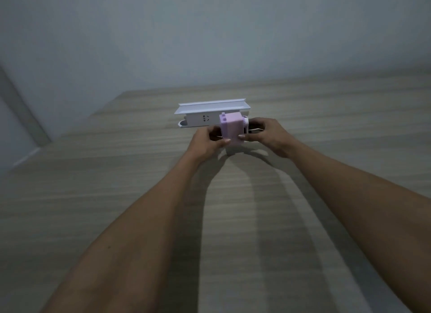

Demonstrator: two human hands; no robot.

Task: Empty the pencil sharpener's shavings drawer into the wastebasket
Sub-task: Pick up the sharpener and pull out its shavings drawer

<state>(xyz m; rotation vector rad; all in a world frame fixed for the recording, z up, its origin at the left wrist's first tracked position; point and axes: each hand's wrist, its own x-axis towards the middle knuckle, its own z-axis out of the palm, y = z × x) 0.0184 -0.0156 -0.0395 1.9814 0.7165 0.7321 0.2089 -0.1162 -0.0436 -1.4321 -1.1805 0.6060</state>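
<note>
A small lilac pencil sharpener (231, 127), box-shaped with a white crank part on its right side, stands on the wooden table (116, 184) in the middle of the view. My left hand (207, 141) grips its left lower side, thumb on the front. My right hand (268, 135) holds its right side, thumb touching the lower front edge. The shavings drawer cannot be told apart from the body. No wastebasket is in view.
Right behind the sharpener lies a white power strip with a flat white tray or lid on top (210, 112). A plain wall rises behind the table's far edge. The table's left edge runs diagonally at the upper left.
</note>
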